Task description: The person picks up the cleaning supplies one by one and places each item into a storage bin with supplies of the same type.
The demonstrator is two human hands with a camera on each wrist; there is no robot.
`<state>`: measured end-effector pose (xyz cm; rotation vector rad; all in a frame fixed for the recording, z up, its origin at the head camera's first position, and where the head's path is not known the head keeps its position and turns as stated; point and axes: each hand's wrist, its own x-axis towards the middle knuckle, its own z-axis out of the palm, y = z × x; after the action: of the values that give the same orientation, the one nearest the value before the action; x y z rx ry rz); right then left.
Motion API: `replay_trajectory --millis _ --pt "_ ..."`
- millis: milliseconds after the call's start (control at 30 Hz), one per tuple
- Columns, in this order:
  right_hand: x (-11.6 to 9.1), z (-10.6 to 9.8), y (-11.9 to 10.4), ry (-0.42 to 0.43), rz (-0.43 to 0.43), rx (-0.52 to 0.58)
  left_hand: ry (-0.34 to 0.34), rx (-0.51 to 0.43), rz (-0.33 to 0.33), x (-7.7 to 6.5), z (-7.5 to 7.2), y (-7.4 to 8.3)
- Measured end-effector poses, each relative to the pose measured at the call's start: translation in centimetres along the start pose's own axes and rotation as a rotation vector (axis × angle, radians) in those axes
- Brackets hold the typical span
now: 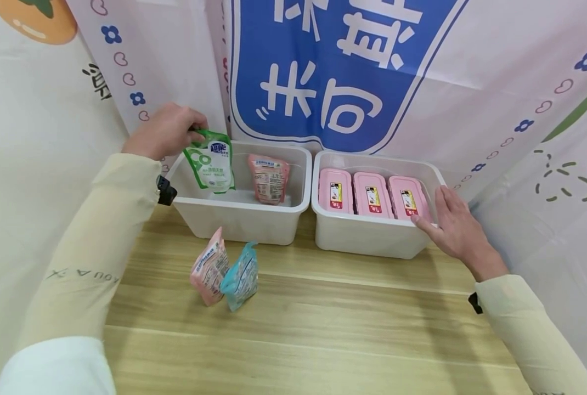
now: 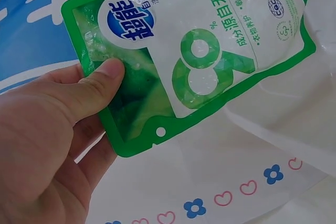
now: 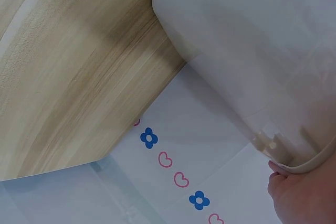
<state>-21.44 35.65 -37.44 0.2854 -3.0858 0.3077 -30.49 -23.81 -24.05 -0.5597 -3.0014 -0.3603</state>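
Wooden tabletop [image 1: 323,329]; left fingers [image 2: 97,163] pinch a pouch [image 1: 215,169] (green-edged).

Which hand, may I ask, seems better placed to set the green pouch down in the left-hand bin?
Probably the left: the left hand pinches the green pouch at the left-hand bin, while the right hand touches the rim of the right-hand bin, farther from the pouch.

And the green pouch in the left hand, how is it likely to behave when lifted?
The green pouch may flex a little, as its edge looks wavy. It is probably fairly light, because the left hand pinches it at one end only. Its shiny film could be somewhat slippery.
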Motion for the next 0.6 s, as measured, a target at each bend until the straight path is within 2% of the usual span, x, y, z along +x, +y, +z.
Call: replay_trajectory --millis 333,600 --pt "0.0 0.2 0.1 -0.003 0.009 0.004 -0.044 -0.048 -0.051 1.7 0.8 -0.8" --pt "0.1 0.3 0.2 0.002 0.013 0.004 -0.036 -0.073 -0.070 2.6 1.4 -0.7"
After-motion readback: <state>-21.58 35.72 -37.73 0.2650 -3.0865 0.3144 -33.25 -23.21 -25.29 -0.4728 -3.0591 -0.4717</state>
